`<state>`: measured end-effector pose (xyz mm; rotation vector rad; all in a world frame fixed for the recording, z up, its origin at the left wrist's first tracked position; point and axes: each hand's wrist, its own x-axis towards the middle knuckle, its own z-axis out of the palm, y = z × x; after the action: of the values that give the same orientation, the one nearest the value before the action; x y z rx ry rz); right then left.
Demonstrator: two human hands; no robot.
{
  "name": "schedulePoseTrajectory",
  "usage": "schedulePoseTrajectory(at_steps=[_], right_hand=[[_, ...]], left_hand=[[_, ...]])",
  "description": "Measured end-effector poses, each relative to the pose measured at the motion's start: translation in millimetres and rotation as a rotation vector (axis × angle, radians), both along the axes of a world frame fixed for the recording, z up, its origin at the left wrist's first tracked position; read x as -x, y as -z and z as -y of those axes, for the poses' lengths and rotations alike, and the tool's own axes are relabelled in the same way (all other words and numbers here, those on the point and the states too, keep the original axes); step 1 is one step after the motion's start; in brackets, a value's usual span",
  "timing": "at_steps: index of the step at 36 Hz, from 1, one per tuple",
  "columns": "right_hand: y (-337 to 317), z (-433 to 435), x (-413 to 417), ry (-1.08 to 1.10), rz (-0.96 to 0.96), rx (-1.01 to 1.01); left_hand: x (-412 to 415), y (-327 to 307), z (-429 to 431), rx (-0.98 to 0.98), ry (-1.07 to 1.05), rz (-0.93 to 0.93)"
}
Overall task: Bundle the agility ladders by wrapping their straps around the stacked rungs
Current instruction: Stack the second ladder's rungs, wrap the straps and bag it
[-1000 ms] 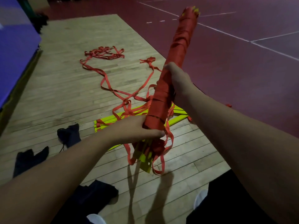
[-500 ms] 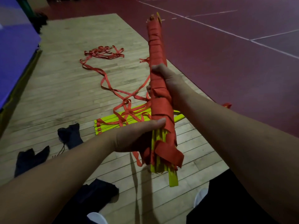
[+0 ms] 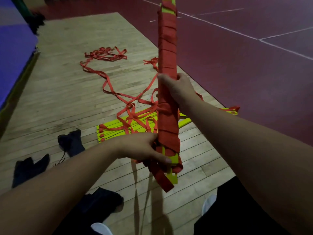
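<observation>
I hold a ladder bundle [image 3: 167,48] nearly upright: stacked yellow rungs wound tightly in red strap, with yellow showing at both ends. My right hand [image 3: 177,89] grips it around the middle. My left hand [image 3: 144,150] clasps the lower end, thumb across the yellow rung tips, where a loose strap tail [image 3: 162,178] hangs down. On the floor behind lies a second ladder, a flat stack of yellow rungs [image 3: 118,131] with its red straps [image 3: 108,83] trailing loose and tangled across the wood.
Pale wooden floor [image 3: 59,92] meets a dark red court surface [image 3: 245,73] with white lines on the right. A blue mat [image 3: 11,48] borders the left. Dark socks [image 3: 72,143] and other dark garments [image 3: 28,168] lie near my white shoes [image 3: 101,228].
The bundle has swung from leaning right to nearly upright, its top now leaving the frame. My left hand shifted lower onto the bottom end, and the strap tail now dangles below.
</observation>
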<state>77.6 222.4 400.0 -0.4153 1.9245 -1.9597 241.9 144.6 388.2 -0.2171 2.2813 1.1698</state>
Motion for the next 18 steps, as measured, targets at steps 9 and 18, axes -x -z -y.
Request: schedulePoseTrajectory(at_steps=[9,18], right_hand=[[-20,-4,-5,-0.32,0.298,0.226],[-9,11,-4,-0.082,0.016,0.058]], left_hand=[[-7,0,-2,-0.328,-0.022,0.074],[-4,-3,12,-0.008,0.031,0.165]])
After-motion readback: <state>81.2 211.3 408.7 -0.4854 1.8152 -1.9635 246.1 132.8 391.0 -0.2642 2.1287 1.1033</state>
